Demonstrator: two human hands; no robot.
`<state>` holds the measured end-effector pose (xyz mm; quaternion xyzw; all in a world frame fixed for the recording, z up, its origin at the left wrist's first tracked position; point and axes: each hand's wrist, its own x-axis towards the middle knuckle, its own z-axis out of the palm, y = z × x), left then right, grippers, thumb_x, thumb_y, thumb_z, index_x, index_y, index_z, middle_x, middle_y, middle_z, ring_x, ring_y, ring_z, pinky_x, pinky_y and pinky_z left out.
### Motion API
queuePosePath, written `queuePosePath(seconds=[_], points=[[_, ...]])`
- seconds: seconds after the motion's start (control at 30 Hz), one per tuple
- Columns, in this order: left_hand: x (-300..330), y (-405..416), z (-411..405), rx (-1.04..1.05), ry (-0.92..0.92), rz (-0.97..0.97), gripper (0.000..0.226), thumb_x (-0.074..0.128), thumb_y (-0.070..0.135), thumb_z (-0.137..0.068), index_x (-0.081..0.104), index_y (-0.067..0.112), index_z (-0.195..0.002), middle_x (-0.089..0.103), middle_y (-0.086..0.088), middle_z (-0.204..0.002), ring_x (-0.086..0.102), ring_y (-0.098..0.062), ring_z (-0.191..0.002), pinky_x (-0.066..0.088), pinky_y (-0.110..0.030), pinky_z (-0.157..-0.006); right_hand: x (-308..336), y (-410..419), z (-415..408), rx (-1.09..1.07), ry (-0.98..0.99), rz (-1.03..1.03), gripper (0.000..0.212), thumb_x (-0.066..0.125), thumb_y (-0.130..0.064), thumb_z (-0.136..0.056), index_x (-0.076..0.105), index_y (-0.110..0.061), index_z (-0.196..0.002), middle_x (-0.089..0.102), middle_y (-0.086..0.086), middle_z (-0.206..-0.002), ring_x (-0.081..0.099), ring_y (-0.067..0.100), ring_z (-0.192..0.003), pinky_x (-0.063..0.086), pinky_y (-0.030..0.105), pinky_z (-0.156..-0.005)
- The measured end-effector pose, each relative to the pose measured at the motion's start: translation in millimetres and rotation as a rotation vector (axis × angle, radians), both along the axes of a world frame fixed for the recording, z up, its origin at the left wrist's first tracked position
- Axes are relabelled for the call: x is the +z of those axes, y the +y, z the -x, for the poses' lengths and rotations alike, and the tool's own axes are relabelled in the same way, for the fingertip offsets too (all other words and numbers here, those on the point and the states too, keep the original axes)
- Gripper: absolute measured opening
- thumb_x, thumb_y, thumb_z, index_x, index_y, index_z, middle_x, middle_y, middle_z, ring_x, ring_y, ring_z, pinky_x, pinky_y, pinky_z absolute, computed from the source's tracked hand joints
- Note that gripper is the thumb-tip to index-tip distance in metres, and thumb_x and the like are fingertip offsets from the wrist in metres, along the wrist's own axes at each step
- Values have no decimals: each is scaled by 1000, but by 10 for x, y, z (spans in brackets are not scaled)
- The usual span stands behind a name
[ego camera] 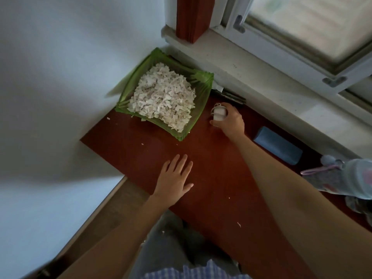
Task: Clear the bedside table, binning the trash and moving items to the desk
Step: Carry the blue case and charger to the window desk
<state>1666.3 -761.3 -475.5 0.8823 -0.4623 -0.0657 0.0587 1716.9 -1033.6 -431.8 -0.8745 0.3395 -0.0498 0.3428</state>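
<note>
Nearest the viewer, the left hand (174,177) is lying flat, grip released, on the red-brown worktop (211,188). Farther back, the right hand (229,121) is grasping a small white object (219,114), beside a green tray (193,117) of shredded paper (163,99).

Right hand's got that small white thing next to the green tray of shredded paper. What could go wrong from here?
1. The right hand grips the small white object close beside the green tray; a knock on withdrawal could spill the heaped paper shreds.
2. Loose scraps already dot the red-brown tabletop; a sweeping arm might push them off.
3. The left hand lies flat, so any slip is caught by neither hand.
</note>
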Motion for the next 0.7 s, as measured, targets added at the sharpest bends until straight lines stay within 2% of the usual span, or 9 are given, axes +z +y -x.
queuePosePath(seconds=[0.27,0.5,0.57,0.7], points=[[-12,7,5,19,11,20,71,61,56,-78,45,19,-136,42,-8,-146,41,-29,-133,40,-47,-103,-41,-33,-136,-28,37,2,82,84,-38,-61,47,-24,-133,56,5,-128,55,25,-114,45,38,-88],[65,-23,-1,26,45,-10,71,67,54,-74,49,18,-132,47,-10,-142,45,-31,-130,45,-48,-98,25,-4,-8,-34,57,-60,100,83,-44,-63,31,-20,-145,44,9,-142,44,28,-129,42,44,-98],[90,-36,-4,24,56,-31,71,67,54,-73,50,18,-132,47,-10,-142,44,-31,-130,46,-48,-98,48,21,125,-51,40,-83,95,79,-47,-69,30,-19,-145,42,11,-144,41,29,-131,40,45,-101],[110,-47,-11,13,77,-82,71,68,53,-73,51,17,-131,48,-11,-141,46,-32,-129,45,-49,-97,121,113,555,-77,22,-74,70,60,-52,-85,39,-17,-141,42,9,-143,40,25,-132,37,40,-104]])
